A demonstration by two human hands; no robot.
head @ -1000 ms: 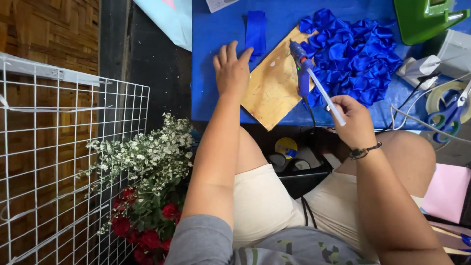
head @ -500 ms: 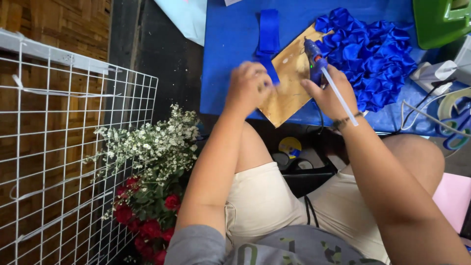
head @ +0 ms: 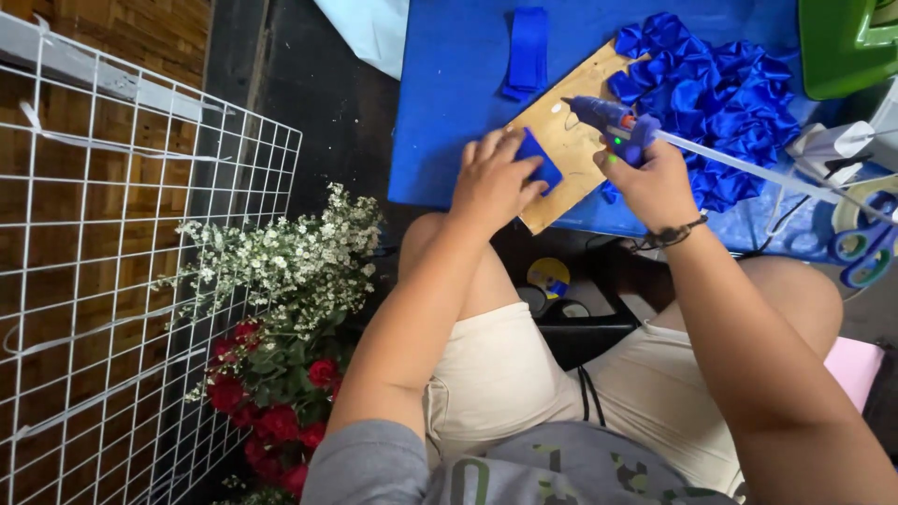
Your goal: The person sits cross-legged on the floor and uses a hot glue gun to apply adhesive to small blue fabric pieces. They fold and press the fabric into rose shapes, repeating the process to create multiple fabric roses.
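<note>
My left hand (head: pixel 493 180) holds a small square of blue ribbon (head: pixel 542 159) against a tan cardboard piece (head: pixel 567 150) lying on a blue sheet (head: pixel 449 93). My right hand (head: pixel 652 182) grips a blue glue gun (head: pixel 613 122) with a clear glue stick (head: pixel 748 166) trailing out of its back; the nozzle points left over the cardboard. A heap of folded blue ribbon petals (head: pixel 711 84) lies just beyond the gun. A loose strip of blue ribbon (head: pixel 527 51) rests farther up the sheet.
A white wire grid panel (head: pixel 112 281) stands at the left, with small white flowers (head: pixel 290 262) and red roses (head: pixel 271 402) beside it. A green container (head: pixel 847 42), blue-handled scissors (head: pixel 865 245) and a black box (head: pixel 580 318) between my knees sit nearby.
My left hand has picked a blue ribbon square off the sheet and brought it onto the cardboard. My right hand swung the glue gun leftward so its nozzle is over the cardboard.
</note>
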